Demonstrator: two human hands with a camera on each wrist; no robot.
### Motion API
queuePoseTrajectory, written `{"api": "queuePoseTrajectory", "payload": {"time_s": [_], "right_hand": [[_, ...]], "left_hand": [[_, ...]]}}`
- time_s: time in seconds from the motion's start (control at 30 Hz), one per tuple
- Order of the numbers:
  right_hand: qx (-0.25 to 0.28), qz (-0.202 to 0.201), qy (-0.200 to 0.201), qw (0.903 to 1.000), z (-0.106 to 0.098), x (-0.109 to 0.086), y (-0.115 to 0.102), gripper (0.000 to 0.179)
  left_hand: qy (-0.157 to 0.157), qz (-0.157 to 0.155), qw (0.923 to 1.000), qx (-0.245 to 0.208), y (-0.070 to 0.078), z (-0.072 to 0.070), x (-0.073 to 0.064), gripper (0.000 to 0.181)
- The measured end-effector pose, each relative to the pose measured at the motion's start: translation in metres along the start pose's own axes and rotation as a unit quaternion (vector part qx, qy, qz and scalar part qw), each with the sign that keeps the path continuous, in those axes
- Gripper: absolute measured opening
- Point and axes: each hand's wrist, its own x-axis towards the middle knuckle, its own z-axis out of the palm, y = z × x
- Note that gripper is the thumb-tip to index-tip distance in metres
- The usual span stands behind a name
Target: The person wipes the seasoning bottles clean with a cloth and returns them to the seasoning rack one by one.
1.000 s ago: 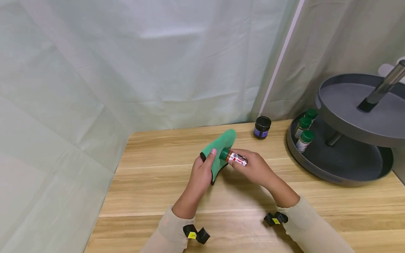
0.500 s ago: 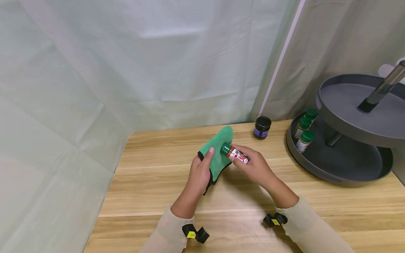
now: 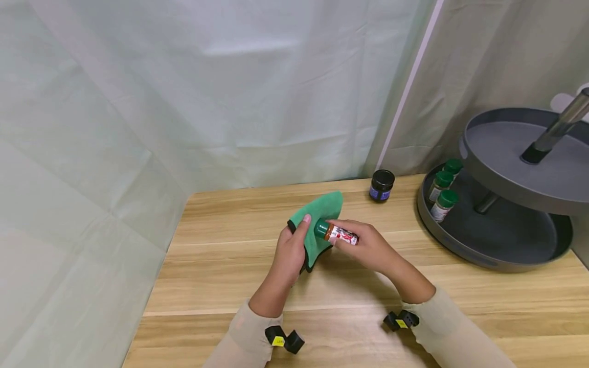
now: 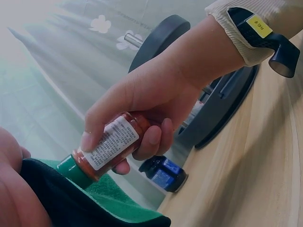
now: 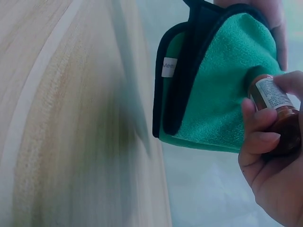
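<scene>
My left hand (image 3: 290, 253) grips a folded green cloth (image 3: 324, 207) with black edging, its thumb lying on top. In my right hand (image 3: 370, 245) is a spice jar (image 3: 342, 235) with a green cap, reddish contents and a printed label. The jar lies tilted sideways, its cap right against the cloth. From the left wrist view, the right thumb and fingers wrap the jar (image 4: 113, 142) near its label. The right wrist view shows a white tag (image 5: 169, 67) on the cloth's edge. Both hands are above the wooden table (image 3: 221, 276).
A dark jar (image 3: 381, 185) with a blue label stands near the table's back edge. To the right is a grey two-tier turntable (image 3: 497, 260); several green-capped spice jars (image 3: 444, 204) stand on its lower tier. A pale curtain (image 3: 276, 102) hangs behind the table.
The spice jar swung toward the right and back, its cap now slightly lower and further left against the cloth. The cloth's upper end has dipped. Both forearms have hardly moved.
</scene>
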Motion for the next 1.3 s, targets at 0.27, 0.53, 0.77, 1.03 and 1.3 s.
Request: {"api": "queuePoseTrajectory", "payload": {"time_s": [0.27,0.53,0.77,1.03,1.3], "right_hand": [[-0.034,-0.005,-0.011,0.9994,0.0020,-0.0003,-0.0005,0.040],[-0.078,0.020,0.014,0.9966,0.0057,0.0018,0.0045,0.038],[-0.084,0.043,0.045,0.9945,0.0051,0.0014,0.0025,0.038],[-0.068,0.049,0.091,0.9923,0.0046,-0.0002,-0.0021,0.042],[-0.051,0.038,0.094,0.9935,0.0050,-0.0012,-0.0045,0.043]], "left_hand": [[0.002,-0.002,0.9999,-0.010,0.0016,0.0011,-0.0004,0.052],[-0.011,0.008,0.9997,-0.020,0.0009,0.0005,0.0000,0.053],[-0.008,0.000,0.9997,-0.023,0.0015,0.0012,0.0005,0.057],[-0.005,0.002,0.9993,-0.038,0.0024,0.0020,-0.0011,0.057],[-0.005,0.007,0.9994,-0.034,0.0031,0.0015,-0.0013,0.055]]}}
